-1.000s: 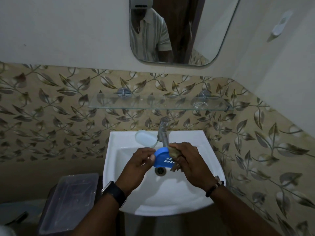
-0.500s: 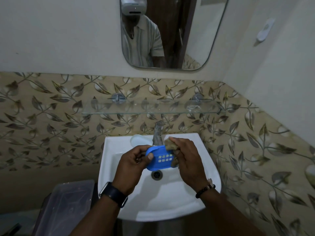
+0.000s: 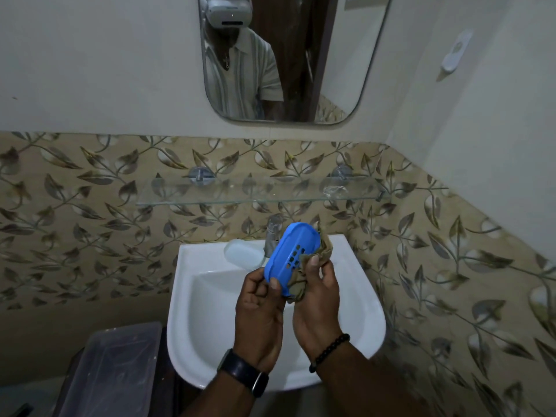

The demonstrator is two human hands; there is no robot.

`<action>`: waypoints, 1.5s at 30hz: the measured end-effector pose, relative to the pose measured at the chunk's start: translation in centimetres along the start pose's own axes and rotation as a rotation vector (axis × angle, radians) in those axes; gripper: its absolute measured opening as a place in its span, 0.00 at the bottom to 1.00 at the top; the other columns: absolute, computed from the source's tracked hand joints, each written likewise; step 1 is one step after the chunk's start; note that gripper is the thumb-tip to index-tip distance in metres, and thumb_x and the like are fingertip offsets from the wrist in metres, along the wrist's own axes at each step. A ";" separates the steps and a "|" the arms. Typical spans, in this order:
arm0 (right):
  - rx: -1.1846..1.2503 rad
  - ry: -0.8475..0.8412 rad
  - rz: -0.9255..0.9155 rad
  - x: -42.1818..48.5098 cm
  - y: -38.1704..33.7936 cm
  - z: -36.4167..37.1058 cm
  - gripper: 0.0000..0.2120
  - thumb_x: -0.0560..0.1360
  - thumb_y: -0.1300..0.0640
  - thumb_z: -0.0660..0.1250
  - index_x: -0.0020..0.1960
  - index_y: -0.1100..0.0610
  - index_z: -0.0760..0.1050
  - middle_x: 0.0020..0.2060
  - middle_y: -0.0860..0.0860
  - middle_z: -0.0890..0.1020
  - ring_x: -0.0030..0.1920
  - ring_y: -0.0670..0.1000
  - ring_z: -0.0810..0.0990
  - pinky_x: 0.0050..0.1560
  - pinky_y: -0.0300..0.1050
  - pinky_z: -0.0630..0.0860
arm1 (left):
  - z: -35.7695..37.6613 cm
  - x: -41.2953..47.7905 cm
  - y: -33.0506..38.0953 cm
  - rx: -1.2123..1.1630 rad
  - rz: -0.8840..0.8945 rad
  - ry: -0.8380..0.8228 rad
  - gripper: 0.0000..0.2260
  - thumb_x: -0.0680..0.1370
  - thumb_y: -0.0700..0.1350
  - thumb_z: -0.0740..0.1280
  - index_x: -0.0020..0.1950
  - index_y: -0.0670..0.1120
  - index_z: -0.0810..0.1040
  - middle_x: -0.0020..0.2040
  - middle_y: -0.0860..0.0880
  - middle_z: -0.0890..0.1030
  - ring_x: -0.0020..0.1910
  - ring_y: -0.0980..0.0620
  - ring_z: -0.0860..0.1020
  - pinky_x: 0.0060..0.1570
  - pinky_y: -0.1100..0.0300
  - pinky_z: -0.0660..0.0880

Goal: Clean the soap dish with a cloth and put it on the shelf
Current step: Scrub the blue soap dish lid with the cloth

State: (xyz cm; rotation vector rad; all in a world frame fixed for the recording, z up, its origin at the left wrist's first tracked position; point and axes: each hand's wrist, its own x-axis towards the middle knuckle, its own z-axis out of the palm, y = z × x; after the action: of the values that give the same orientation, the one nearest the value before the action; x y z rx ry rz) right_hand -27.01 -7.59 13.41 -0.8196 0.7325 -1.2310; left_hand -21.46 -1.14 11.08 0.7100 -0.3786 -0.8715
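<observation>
While the blue soap dish (image 3: 290,260) stands tilted up on its end above the white washbasin (image 3: 210,311), the left hand (image 3: 261,314) pinches its lower end, thumb on the near face and curled fingers behind. That grip seems chosen to leave most of the surface free for wiping. The right hand (image 3: 316,299) grips a crumpled brownish cloth (image 3: 323,248), its fingers curled round the wad and its thumb pressing a fold onto the dish's right edge, just beside the drain holes. Wiping looks to be the step in hand. The dish is an oval of smooth plastic with a raised rim and a small cluster of slots in its middle. Whether any grime is left on it is too fine to tell. Holding it over the bowl probably lets drips fall into the basin. Behind it rises the chrome tap (image 3: 273,230), and a pale oval object (image 3: 243,252), perhaps soap or a lid, lies on the basin's back ledge. Higher on the leaf-patterned tiles hangs the glass shelf (image 3: 258,191), where the dish is meant to go, well apart from it now. A mirror (image 3: 331,55) hangs above, and a clear plastic box (image 3: 114,365) sits low beside the basin.
</observation>
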 end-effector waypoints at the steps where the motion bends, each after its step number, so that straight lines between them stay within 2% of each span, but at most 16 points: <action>1: -0.016 -0.006 0.008 -0.3 0.4 -0.1 0.14 0.80 0.49 0.65 0.61 0.53 0.77 0.52 0.55 0.86 0.51 0.55 0.85 0.44 0.47 0.82 | -0.1 0.0 -0.2 0.023 -0.006 -0.005 0.14 0.74 0.50 0.75 0.58 0.48 0.82 0.60 0.40 0.85 0.57 0.44 0.83 0.51 0.57 0.82; 5: -0.221 -0.022 -0.064 0.5 -0.2 -1.6 0.06 0.82 0.55 0.65 0.54 0.50 0.80 0.48 0.52 0.86 0.47 0.52 0.85 0.39 0.42 0.81 | -2.0 1.0 0.6 0.381 -0.019 -0.139 0.16 0.72 0.51 0.75 0.58 0.51 0.83 0.57 0.44 0.86 0.52 0.43 0.80 0.54 0.47 0.75; 9: -0.799 -0.511 -0.333 2.9 -2.9 -4.0 0.12 0.82 0.54 0.63 0.63 0.44 0.77 0.54 0.41 0.84 0.55 0.45 0.83 0.51 0.41 0.80 | -2.9 3.8 4.6 0.542 0.022 -0.193 0.10 0.79 0.52 0.70 0.57 0.49 0.86 0.54 0.50 0.87 0.50 0.54 0.83 0.49 0.60 0.80; 12: -1.126 -0.683 -0.477 4.2 -3.8 -4.5 0.18 0.81 0.53 0.61 0.69 0.52 0.74 0.59 0.49 0.82 0.59 0.50 0.80 0.58 0.55 0.78 | -2.6 5.5 6.8 0.738 -0.089 -0.287 0.10 0.80 0.48 0.68 0.50 0.42 0.85 0.45 0.47 0.87 0.44 0.52 0.84 0.43 0.56 0.81; 15: -1.227 -0.711 -0.550 4.9 -4.3 -4.6 0.17 0.81 0.52 0.62 0.69 0.49 0.74 0.57 0.48 0.82 0.57 0.51 0.80 0.56 0.59 0.77 | -2.5 6.0 7.4 0.761 -0.194 -0.346 0.06 0.80 0.38 0.69 0.45 0.38 0.81 0.38 0.47 0.86 0.38 0.52 0.85 0.40 0.58 0.82; 18: -1.144 -0.646 -0.510 5.1 -4.3 -4.6 0.16 0.82 0.51 0.62 0.69 0.48 0.74 0.57 0.48 0.82 0.57 0.49 0.80 0.57 0.55 0.78 | -2.5 5.7 6.5 0.634 -0.160 -0.267 0.04 0.78 0.39 0.70 0.44 0.41 0.82 0.37 0.47 0.87 0.37 0.53 0.85 0.38 0.59 0.82; 22: -0.967 -0.338 -0.422 4.8 -3.2 -4.3 0.12 0.82 0.45 0.59 0.59 0.47 0.77 0.48 0.45 0.84 0.48 0.43 0.82 0.47 0.48 0.80 | -2.6 4.8 4.5 0.420 -0.131 -0.108 0.08 0.74 0.46 0.71 0.47 0.42 0.85 0.44 0.45 0.88 0.43 0.50 0.86 0.41 0.57 0.83; 26: -0.810 -0.077 -0.239 3.9 -1.0 -4.0 0.08 0.82 0.45 0.61 0.55 0.46 0.76 0.45 0.45 0.84 0.46 0.45 0.83 0.49 0.58 0.82 | -2.1 4.1 3.0 0.311 -0.115 0.008 0.11 0.74 0.45 0.71 0.51 0.40 0.82 0.45 0.45 0.89 0.46 0.50 0.87 0.42 0.57 0.83; 29: -0.919 0.015 -0.426 2.7 0.3 -4.0 0.09 0.83 0.48 0.58 0.60 0.45 0.75 0.48 0.42 0.80 0.47 0.41 0.80 0.47 0.52 0.82 | -1.3 3.5 2.0 0.297 -0.129 0.078 0.12 0.77 0.44 0.69 0.56 0.36 0.80 0.48 0.44 0.87 0.49 0.48 0.85 0.49 0.52 0.81; 31: -1.119 0.058 -0.654 2.6 0.4 -4.4 0.15 0.82 0.54 0.60 0.67 0.52 0.76 0.51 0.48 0.77 0.49 0.46 0.77 0.44 0.48 0.80 | -1.1 3.2 1.4 0.288 -0.140 0.117 0.13 0.80 0.41 0.67 0.60 0.33 0.78 0.51 0.41 0.85 0.51 0.45 0.83 0.54 0.46 0.76; 34: -1.458 0.013 -0.894 3.3 0.1 -5.6 0.19 0.76 0.66 0.66 0.67 0.60 0.77 0.52 0.56 0.79 0.49 0.57 0.76 0.43 0.52 0.80 | -1.0 3.0 1.0 0.302 -0.140 0.134 0.12 0.80 0.41 0.68 0.59 0.34 0.79 0.48 0.43 0.87 0.49 0.46 0.83 0.53 0.45 0.76; 36: -1.461 -0.070 -0.973 3.4 0.2 -5.7 0.21 0.73 0.70 0.69 0.65 0.60 0.78 0.51 0.56 0.81 0.48 0.58 0.77 0.45 0.54 0.80 | -1.0 3.1 0.8 0.315 -0.153 0.121 0.11 0.80 0.42 0.68 0.58 0.36 0.80 0.46 0.45 0.87 0.47 0.47 0.84 0.51 0.46 0.77; 39: -1.336 -0.474 -1.038 2.2 1.1 -4.9 0.23 0.76 0.67 0.63 0.70 0.56 0.74 0.62 0.51 0.76 0.56 0.53 0.75 0.61 0.45 0.73 | -1.4 3.3 0.6 0.288 -0.204 0.107 0.06 0.81 0.41 0.67 0.54 0.39 0.81 0.44 0.45 0.86 0.45 0.48 0.83 0.51 0.47 0.76; 41: -1.377 -0.670 -1.075 2.1 0.7 -5.2 0.27 0.73 0.66 0.63 0.71 0.54 0.72 0.64 0.50 0.75 0.56 0.53 0.75 0.58 0.45 0.72 | -2.3 3.4 0.8 0.243 -0.228 0.102 0.06 0.81 0.40 0.66 0.53 0.40 0.81 0.47 0.43 0.85 0.47 0.46 0.82 0.54 0.46 0.75; 43: -1.492 -0.678 -1.126 3.4 -0.8 -6.2 0.25 0.72 0.67 0.66 0.67 0.51 0.76 0.59 0.50 0.78 0.54 0.55 0.76 0.51 0.48 0.73 | -3.3 3.4 1.4 0.216 -0.215 0.087 0.08 0.77 0.44 0.70 0.52 0.41 0.81 0.48 0.43 0.85 0.48 0.47 0.83 0.56 0.46 0.78; 45: -1.577 -0.520 -1.069 4.6 -2.1 -6.8 0.21 0.73 0.67 0.66 0.64 0.52 0.78 0.54 0.52 0.79 0.51 0.57 0.77 0.47 0.52 0.74 | -4.0 3.4 1.9 0.235 -0.198 0.062 0.12 0.73 0.49 0.72 0.50 0.42 0.81 0.49 0.45 0.86 0.49 0.49 0.84 0.56 0.47 0.79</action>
State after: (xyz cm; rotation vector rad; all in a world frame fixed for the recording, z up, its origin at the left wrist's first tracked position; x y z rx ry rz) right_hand -32.95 -13.28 11.50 -2.9800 0.7469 -1.0055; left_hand -16.05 -1.43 9.59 1.0019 -0.3628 -0.9986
